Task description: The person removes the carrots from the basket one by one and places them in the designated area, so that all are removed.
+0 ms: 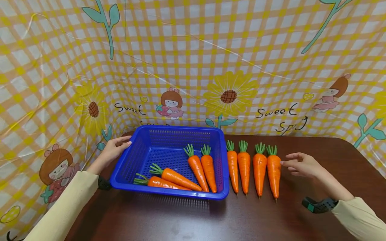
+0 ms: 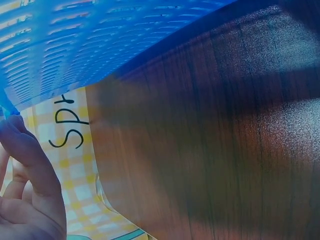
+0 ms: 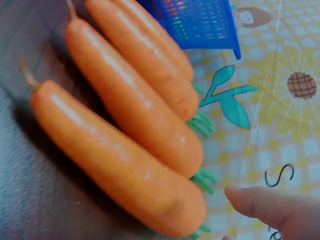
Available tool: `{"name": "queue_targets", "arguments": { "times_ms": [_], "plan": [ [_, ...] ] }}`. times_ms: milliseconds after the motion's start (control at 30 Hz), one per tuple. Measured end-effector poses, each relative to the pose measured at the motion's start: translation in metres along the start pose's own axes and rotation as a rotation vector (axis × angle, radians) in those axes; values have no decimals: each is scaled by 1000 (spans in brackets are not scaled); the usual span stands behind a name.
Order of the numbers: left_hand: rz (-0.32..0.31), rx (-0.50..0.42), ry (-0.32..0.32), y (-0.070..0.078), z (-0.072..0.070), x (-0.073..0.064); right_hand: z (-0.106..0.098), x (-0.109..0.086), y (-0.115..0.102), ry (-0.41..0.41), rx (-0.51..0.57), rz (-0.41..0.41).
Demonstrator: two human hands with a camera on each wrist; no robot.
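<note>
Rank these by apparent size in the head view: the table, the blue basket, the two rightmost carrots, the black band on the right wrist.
1. Table
2. Blue basket
3. Rightmost carrot and the carrot beside it: too alike to rank
4. Black band

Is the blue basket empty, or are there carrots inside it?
Partly filled: four carrots lie inside the blue basket, and bare mesh floor shows beside them in the head view.
</note>
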State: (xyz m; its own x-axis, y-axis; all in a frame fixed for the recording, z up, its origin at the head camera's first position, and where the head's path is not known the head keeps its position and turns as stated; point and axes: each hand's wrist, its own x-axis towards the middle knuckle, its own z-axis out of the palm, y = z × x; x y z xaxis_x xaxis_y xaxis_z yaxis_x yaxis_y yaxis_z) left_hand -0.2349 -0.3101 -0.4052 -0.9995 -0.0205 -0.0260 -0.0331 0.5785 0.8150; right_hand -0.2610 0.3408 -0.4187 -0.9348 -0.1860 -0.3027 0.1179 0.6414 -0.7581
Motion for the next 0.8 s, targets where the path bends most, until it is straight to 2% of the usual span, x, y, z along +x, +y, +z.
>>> {"name": "queue_targets", "arguments": {
  "times_ms": [200,400,567,800],
  "plan": [
    [-9,6,9,0,0,-1,1,0,-17,18,-33,-59],
    [-1,-5,-18,2,0,-1,6,-3,-37,39,-69,-99],
    [-34,10,-9,0,-2,-6,14,1,-58,49,-82,-129],
    [-14,-4,-21,1,-2,-3,25,1,-86,45,-106,-175]
  ]
}}
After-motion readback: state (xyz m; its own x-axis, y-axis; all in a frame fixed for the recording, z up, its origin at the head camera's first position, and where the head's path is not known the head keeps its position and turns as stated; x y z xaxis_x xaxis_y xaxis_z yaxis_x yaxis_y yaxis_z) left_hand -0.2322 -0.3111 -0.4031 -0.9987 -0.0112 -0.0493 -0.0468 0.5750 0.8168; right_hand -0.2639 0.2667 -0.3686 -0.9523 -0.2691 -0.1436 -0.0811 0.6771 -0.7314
